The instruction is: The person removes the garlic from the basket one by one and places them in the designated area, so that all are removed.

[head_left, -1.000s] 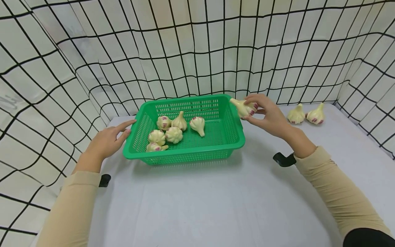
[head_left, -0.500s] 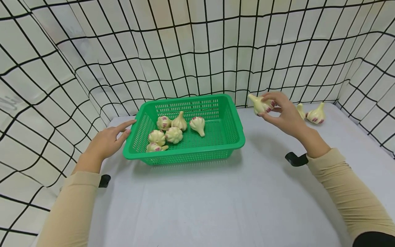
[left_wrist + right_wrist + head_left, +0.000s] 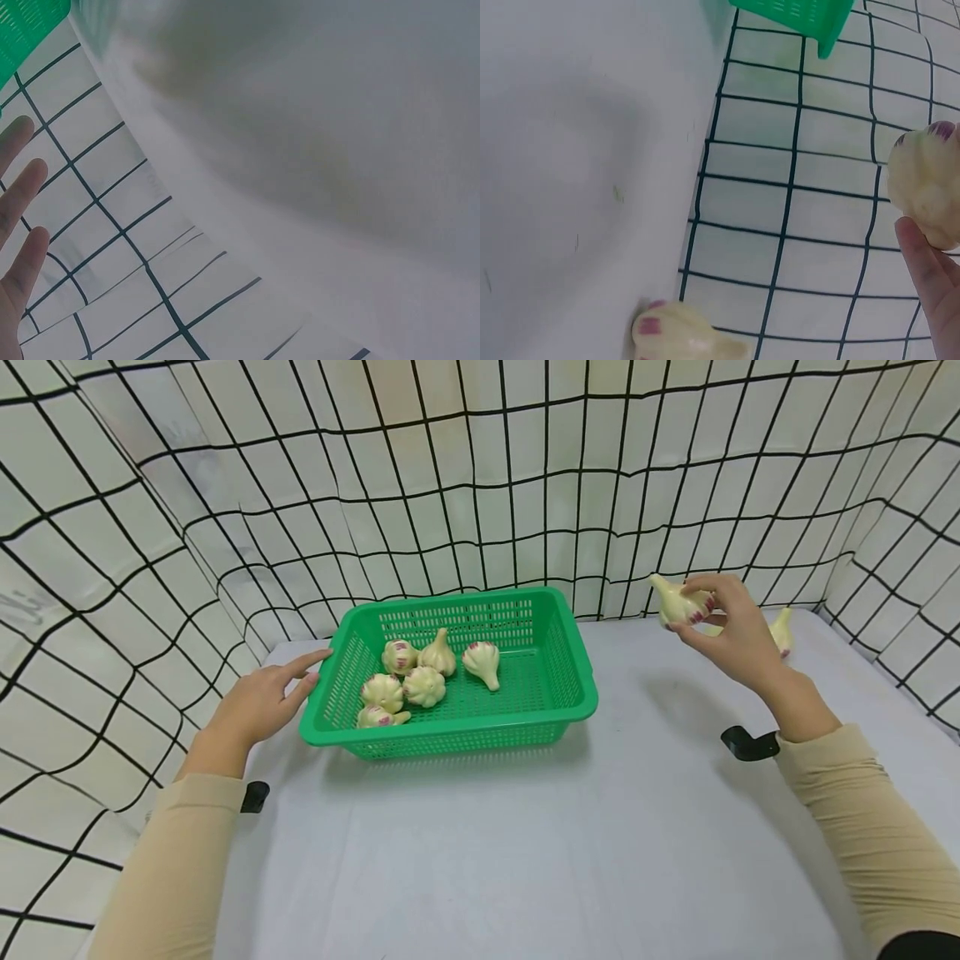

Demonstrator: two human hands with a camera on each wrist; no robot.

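Observation:
Between thumb and fingers, my right hand [image 3: 738, 631] pinches a garlic bulb [image 3: 681, 603] above the table, right of the green basket [image 3: 480, 724]. The same held garlic bulb [image 3: 928, 184] shows at the right edge of the right wrist view. My left hand [image 3: 258, 706] touches the basket's left rim with its fingers fairly straight. Several garlic bulbs lie in the basket, mostly on its left side, one garlic bulb [image 3: 482, 664] nearer the middle. Behind my right hand, another garlic bulb [image 3: 782, 631] stands on the table, partly hidden; a further one is almost fully covered.
A white-covered table [image 3: 465, 852] lies under everything. White walls with a black grid net [image 3: 525, 485] enclose the back and both sides, close behind the basket. A dark wrist mount [image 3: 750, 743] sticks out from the right sleeve.
My right hand has carried the garlic bulb from the basket's right rim out to the right, now covering most of the bulbs there. My left hand and the basket stay in place.

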